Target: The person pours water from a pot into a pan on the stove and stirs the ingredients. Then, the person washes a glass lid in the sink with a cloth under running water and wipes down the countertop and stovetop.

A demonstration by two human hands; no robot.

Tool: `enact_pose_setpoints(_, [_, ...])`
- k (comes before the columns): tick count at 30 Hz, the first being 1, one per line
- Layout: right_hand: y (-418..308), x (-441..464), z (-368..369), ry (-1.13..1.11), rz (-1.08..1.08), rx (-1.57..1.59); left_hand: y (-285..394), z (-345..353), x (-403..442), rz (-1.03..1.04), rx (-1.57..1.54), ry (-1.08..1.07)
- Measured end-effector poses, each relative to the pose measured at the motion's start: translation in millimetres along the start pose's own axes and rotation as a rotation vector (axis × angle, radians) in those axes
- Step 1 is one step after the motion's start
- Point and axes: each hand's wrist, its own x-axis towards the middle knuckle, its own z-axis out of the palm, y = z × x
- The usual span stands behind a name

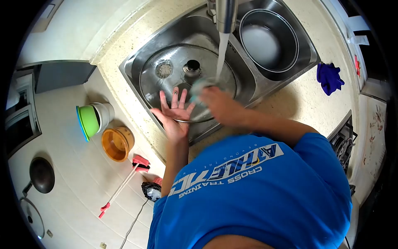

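A round glass lid (151, 89) with a metal rim and a black knob (192, 65) lies in the left basin of the steel sink (134, 58). At its near edge my left hand (176, 114) is palm up, fingers spread, with the rim by the palm. My right hand (217, 101), smeared by motion, is closed on a pale teal sponge (203, 88) over the lid's right part. Water (222, 52) runs from the faucet (226, 16) just beyond that hand.
A steel pot (265, 43) stands in the right basin. On the counter to the right lies a purple cloth (330, 79), with a stove (345, 141) nearer me. Buckets (89, 122), an orange basin (117, 144) and a black pan (42, 175) are at the left.
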Motion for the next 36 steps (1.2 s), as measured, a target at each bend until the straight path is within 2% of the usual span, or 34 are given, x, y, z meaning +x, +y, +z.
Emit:
enact_pose_setpoints(1, [-15.4, 14.4, -5.1, -0.039, -0.068, 0.11, 1.6, -1.6, 1.4, -0.017, -0.036, -0.029])
enact_pose_setpoints(2, [-26.1, 29.4, -5.2, -0.078, -0.137, 0.22, 1.3, -41.1, 11.6, -0.138, -0.368, -0.496])
enact_pose_setpoints(3, [-29.6, 46.5, 4.7, -0.089, -0.207, 0.202, -0.6, -33.9, 11.7, -0.137, -0.36, -0.501])
enact_pose_setpoints(5, [-26.6, 84.6, 31.0, -0.087, -0.282, 0.184, -6.1, -7.9, 3.4, 0.173, 0.155, 0.207])
enact_pose_setpoints(6, [-19.5, 106.5, 43.8, -0.113, -0.36, 0.118, -0.6, -1.7, 0.1, 0.086, -0.102, 0.193])
enact_pose_setpoints(7, [-14.6, 126.6, 44.3, -0.139, -0.439, 0.049, 1.7, -7.8, -0.1, 0.091, -0.094, 0.184])
enact_pose_setpoints(9, [-1.6, 158.4, 35.0, -0.303, -0.338, -0.075, 3.0, -25.0, 4.7, -0.019, -0.012, 0.015])
enact_pose_setpoints(10, [23.1, 174.1, 50.6, -0.216, -0.381, -0.055, 3.0, -23.8, 7.4, -0.007, -0.014, 0.027])
enact_pose_setpoints(12, [69.0, 198.8, 61.3, -0.253, -0.307, 0.037, 2.0, -23.1, 9.4, -0.001, 0.058, 0.054])
enact_pose_setpoints(14, [98.6, 199.3, 44.5, -0.335, -0.03, 0.192, 0.7, -26.4, 11.2, 0.011, 0.072, 0.06])
enact_pose_setpoints(16, [144.4, 185.8, 59.5, -0.217, 0.058, 0.236, -1.6, -31.4, 10.1, 0.001, 0.043, 0.037])
enact_pose_setpoints(19, [175.2, 143.9, 46.5, -0.159, 0.307, 0.022, -0.8, -35.7, 7.5, -0.009, -0.005, 0.03])
enact_pose_setpoints(20, [181.4, 129.7, 42.0, -0.183, 0.378, -0.08, 0.0, -36.4, 7.9, 0.001, 0.016, 0.034])
enact_pose_setpoints(21, [171.4, 117.4, 27.7, -0.184, 0.379, -0.086, 0.9, -37.3, 7.4, 0.0, 0.01, 0.031])
enact_pose_setpoints(23, [138.5, 97.5, -14.5, -0.358, 0.512, -0.104, 2.0, -38.7, 7.9, -0.002, -0.005, 0.042])
enact_pose_setpoints(24, [141.6, 93.3, -21.3, -0.352, 0.52, -0.111, 3.2, -39.1, 8.4, -0.006, -0.017, 0.007])
enact_pose_setpoints(26, [147.0, 83.4, -28.6, -0.242, 0.528, 0.046, 3.0, -38.2, 7.8, -0.022, 0.01, 0.035])
enact_pose_setpoints(27, [152.3, 83.6, -30.9, -0.005, 0.503, 0.174, 1.8, -37.9, 8.2, -0.021, 0.032, 0.042])
enact_pose_setpoints(29, [125.1, 91.2, -67.4, 0.199, 0.845, 0.698, 1.4, -36.0, 7.1, -0.026, 0.046, 0.031])
enact_pose_setpoints(30, [123.8, 93.8, -80.0, 0.32, 0.71, 0.56, 1.4, -35.2, 6.6, -0.022, 0.052, 0.03])
enact_pose_setpoints(32, [116.6, 106.6, -108.7, 0.323, 0.751, 0.497, 2.2, -35.7, 6.8, -0.022, 0.054, -0.016])
enact_pose_setpoints(35, [135.8, 127.6, -94.5, 0.311, 0.823, 0.612, 3.0, -38.4, 6.9, -0.028, 0.041, -0.063])
enact_pose_setpoints(36, [164.1, 132.3, -82.7, 0.349, 0.617, 0.386, 3.5, -39.4, 7.8, -0.033, 0.025, -0.065])
